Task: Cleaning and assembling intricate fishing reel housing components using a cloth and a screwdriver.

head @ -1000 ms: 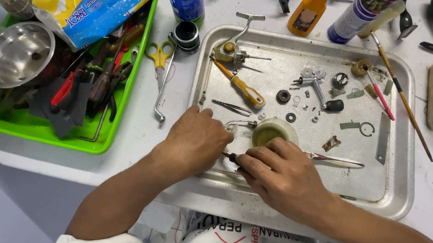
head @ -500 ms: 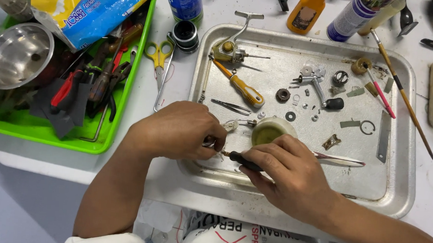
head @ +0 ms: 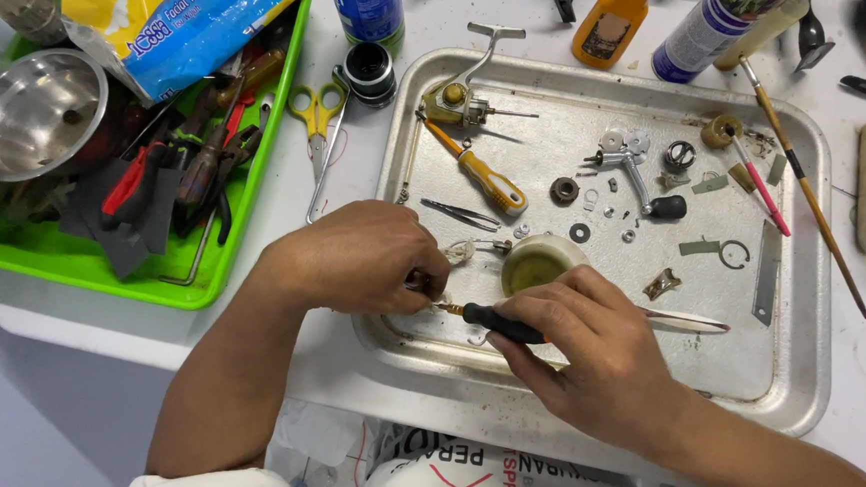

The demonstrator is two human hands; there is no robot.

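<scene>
Black-handled small screwdriver (head: pixel 504 324) lies nearly level across the near part of the dented metal tray (head: pixel 799 326), its shaft pointing leftward at a small metal part that the left hand (head: pixel 362 259) pinches shut, mostly hidden by the fingers. The right hand (head: pixel 587 353) is clamped around the handle. A cream round cap (head: pixel 537 262) sits just beyond; the tray's near rim lies close below.

Metal tray (head: pixel 799 326) lies right of tool bin (head: pixel 81 267); scissors (head: pixel 320 131) between.
</scene>
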